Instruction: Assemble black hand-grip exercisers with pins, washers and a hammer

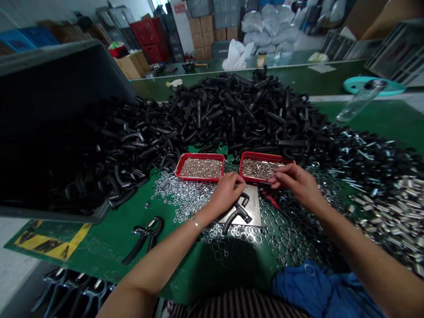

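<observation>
A black hand-grip piece [239, 213] with a curved handle and a metal spring lies on a small metal plate [256, 210]. My left hand [227, 192] is closed at the upper edge of this plate, its thumb beside the top of the piece. What its fingers hold, if anything, is hidden. My right hand [300, 183] hovers at the right end of a red tray of small metal pins [258, 168], thumb and fingertips pinched together. Anything between them is too small to make out. A second red tray [199, 179], full of tiny metal parts, sits to the left.
Black handles [232, 106] are heaped behind the trays and spill from a large grey bin [109, 66]. Loose rings [276, 229], nuts [180, 194] and metal cylinders [400, 212] cover the green table. Another hand grip [145, 234] lies left; a blue cloth [318, 285] is near me.
</observation>
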Tool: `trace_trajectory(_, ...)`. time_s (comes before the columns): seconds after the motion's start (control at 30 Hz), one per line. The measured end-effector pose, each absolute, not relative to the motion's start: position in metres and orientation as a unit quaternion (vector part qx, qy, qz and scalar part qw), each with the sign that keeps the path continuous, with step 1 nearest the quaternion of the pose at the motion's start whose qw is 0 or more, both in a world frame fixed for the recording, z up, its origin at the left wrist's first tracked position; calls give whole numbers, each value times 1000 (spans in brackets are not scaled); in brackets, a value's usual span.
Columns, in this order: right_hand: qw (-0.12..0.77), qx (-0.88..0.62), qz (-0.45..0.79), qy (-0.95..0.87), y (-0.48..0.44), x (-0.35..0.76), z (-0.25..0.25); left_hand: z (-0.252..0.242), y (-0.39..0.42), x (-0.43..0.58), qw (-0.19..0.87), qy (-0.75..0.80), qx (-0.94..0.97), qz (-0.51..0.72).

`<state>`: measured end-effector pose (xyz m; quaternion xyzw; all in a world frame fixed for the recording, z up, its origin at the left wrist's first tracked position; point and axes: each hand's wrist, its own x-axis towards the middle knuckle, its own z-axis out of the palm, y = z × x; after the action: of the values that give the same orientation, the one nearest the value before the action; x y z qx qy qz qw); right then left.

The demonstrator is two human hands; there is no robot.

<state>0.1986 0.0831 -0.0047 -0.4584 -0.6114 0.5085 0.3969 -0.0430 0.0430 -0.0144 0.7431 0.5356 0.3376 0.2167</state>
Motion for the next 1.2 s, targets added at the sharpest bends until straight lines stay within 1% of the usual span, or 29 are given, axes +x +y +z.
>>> trace_trajectory(0.07, 349, -452, 559, -602, 56, 193, -11, -23, 13, -57, 248, 551, 724, 333)
trace_trajectory(0.13, 316, -466, 572, -597, 37, 181, -24, -33, -5, -65, 257, 564, 712, 330)
trace_trajectory(0.3, 320, -509, 498, -625, 33, 151, -49, -44, -9, -64, 233, 578, 714, 320)
trace_trajectory(0.4, 301, -520, 454, -658, 39, 144, -52, -41, -9, -62, 212, 577, 726, 309)
trace_trajectory(0.5, 277, -518, 421, -691, 41, 144, -51, -36, -15, -62, 168, 569, 758, 271)
trace_trajectory(0.6, 248, -496, 325, -767, 40, 145, -49, -32, -18, -61, 114, 552, 800, 204)
trace_trajectory(0.7, 160, -461, 167, -857, 38, 145, -44, -29, -16, -60, 81, 529, 831, 150)
trace_trajectory(0.77, 99, -451, 77, -884, 37, 143, -38, -28, -14, -60, 72, 521, 840, 132)
trace_trajectory(0.87, 34, -440, 7, -897, 35, 138, -27, -27, -13, -59, 55, 511, 851, 111)
trace_trajectory(0.93, 0, -425, -2, -905, 36, 133, -20, -28, -13, -58, 43, 501, 858, 102)
trace_trajectory(1.03, -18, -420, 38, -906, 44, 129, -12, -31, -13, -57, 37, 497, 861, 105)
trace_trajectory(1.13, -6, -434, 85, -897, 53, 132, -13, -32, -13, -57, 56, 499, 856, 123)
trace_trajectory(1.2, 23, -442, 128, -888, 54, 135, -19, -31, -16, -56, 67, 497, 856, 129)
